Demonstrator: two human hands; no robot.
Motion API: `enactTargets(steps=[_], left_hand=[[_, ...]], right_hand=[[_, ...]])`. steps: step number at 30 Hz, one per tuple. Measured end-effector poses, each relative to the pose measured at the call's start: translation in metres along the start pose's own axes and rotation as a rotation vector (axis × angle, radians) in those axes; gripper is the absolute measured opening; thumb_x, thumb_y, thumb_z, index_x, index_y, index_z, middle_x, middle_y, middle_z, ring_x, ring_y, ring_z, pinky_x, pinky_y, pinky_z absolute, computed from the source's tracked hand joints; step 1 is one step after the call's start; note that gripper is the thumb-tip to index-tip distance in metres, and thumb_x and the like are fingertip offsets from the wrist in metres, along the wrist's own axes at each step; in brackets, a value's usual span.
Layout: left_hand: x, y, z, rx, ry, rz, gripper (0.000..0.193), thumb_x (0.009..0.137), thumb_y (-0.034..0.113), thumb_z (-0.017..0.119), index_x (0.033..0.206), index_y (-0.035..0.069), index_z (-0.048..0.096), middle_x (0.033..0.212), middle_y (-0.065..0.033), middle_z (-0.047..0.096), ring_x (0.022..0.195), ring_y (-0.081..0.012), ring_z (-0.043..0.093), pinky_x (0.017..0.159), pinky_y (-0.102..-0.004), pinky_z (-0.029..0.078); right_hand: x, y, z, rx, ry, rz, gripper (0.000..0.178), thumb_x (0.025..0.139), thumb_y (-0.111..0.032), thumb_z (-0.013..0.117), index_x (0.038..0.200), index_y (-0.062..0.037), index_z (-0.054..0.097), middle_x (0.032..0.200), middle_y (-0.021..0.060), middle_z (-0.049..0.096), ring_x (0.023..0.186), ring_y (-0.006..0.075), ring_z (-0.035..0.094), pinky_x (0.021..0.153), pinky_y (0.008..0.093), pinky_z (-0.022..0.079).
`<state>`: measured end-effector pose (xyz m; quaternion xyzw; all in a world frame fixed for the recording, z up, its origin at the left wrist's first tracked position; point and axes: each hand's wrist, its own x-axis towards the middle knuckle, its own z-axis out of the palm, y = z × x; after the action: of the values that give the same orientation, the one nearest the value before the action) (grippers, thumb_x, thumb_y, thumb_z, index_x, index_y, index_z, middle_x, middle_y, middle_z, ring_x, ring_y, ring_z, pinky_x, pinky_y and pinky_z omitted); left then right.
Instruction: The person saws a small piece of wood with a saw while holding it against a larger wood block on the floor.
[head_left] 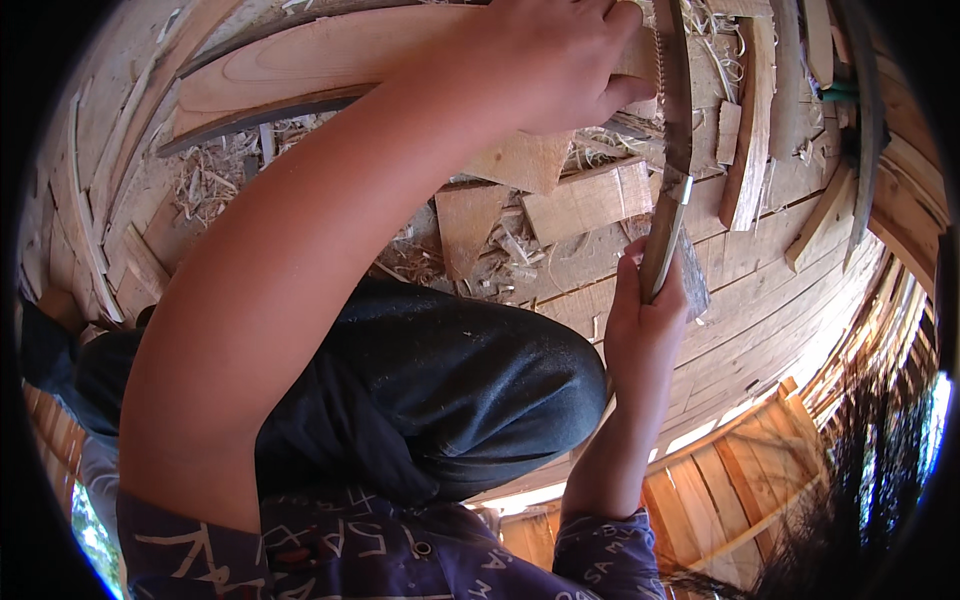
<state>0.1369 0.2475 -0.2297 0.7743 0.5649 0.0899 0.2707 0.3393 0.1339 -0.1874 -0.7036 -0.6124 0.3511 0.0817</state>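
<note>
The right hand (645,305) wraps round the brown wooden handle (658,250) of a long grey metal saw (677,110), blade ahead; the left hand (565,70) half-curls, grip unclear, over a flat pale wooden board (320,60). Likely light, stiff; handle suits gripping.

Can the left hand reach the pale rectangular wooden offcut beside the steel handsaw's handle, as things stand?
Probably yes: nothing visible covers the offcut, and the steel blade lies to its upper right. The left hand would likely have to leave the long pale wooden plank.
</note>
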Motion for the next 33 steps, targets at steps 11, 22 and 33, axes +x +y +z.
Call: enactTargets(steps=[11, 22, 33], left_hand=[[0.006, 0.002, 0.005, -0.006, 0.038, -0.098, 0.066, 0.099, 0.044, 0.045, 0.129, -0.015, 0.042, 0.117, -0.0351, 0.057, 0.113, -0.0432, 0.057, 0.104, -0.0508, 0.04], [0.009, 0.001, 0.003, -0.026, -0.015, -0.11, 0.063, 0.1, 0.045, 0.044, 0.126, -0.012, 0.045, 0.117, -0.0346, 0.057, 0.115, -0.0431, 0.056, 0.104, -0.0514, 0.039], [0.008, -0.018, 0.036, 0.138, 0.279, 0.055, 0.057, 0.094, 0.045, 0.055, 0.122, -0.004, 0.046, 0.113, -0.0248, 0.062, 0.109, -0.0389, 0.059, 0.095, -0.0486, 0.042]], right_hand=[[0.014, 0.021, -0.004, 0.028, -0.043, 0.02, 0.008, 0.098, -0.008, 0.055, 0.103, -0.0025, 0.057, 0.063, 0.0057, 0.047, 0.056, 0.0099, 0.043, 0.052, 0.0285, 0.036], [0.007, 0.021, -0.013, 0.056, -0.045, 0.051, 0.008, 0.098, -0.01, 0.055, 0.099, -0.0022, 0.057, 0.061, 0.0075, 0.046, 0.054, 0.012, 0.041, 0.051, 0.03, 0.036], [-0.002, 0.031, -0.017, 0.06, -0.075, 0.019, 0.01, 0.098, -0.011, 0.056, 0.1, -0.0013, 0.059, 0.061, 0.0164, 0.052, 0.05, 0.0226, 0.049, 0.051, 0.0342, 0.041]])
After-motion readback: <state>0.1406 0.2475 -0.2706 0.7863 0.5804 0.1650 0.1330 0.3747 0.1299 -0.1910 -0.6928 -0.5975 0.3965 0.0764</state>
